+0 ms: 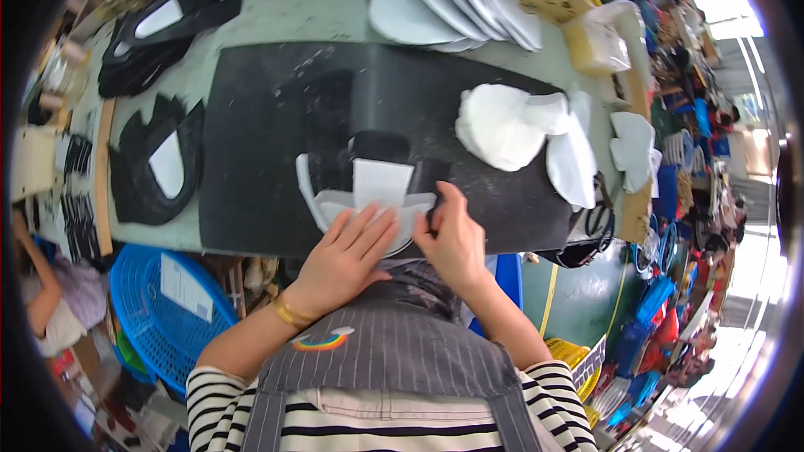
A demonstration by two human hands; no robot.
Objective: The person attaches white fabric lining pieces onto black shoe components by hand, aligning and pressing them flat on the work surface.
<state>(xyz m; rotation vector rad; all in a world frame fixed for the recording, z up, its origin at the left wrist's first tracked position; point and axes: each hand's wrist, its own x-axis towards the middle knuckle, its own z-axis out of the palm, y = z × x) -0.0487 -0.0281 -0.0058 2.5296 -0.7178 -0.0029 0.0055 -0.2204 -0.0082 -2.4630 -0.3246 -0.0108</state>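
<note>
In front of me on the black mat (276, 117) lies a shoe upper piece (381, 146), black with pale grey-white backing parts. A white rectangular patch (383, 182) covers its middle, and a curved white strip (307, 188) runs along its left side. My left hand (347, 255) rests flat on the pale near part, fingers stretched out and holding nothing. At the right edge of the piece, my right hand (456, 243) has thumb and forefinger curled around its dark side. The near edge is partly hidden under my hands.
Black upper pieces with white inserts (167, 163) lie left. White curved sheets (456, 4) fan out at the back. A white bundle (502, 125) sits right on the mat, near a clear plastic box (599, 42). A blue basket (159, 310) stands below the table's left edge.
</note>
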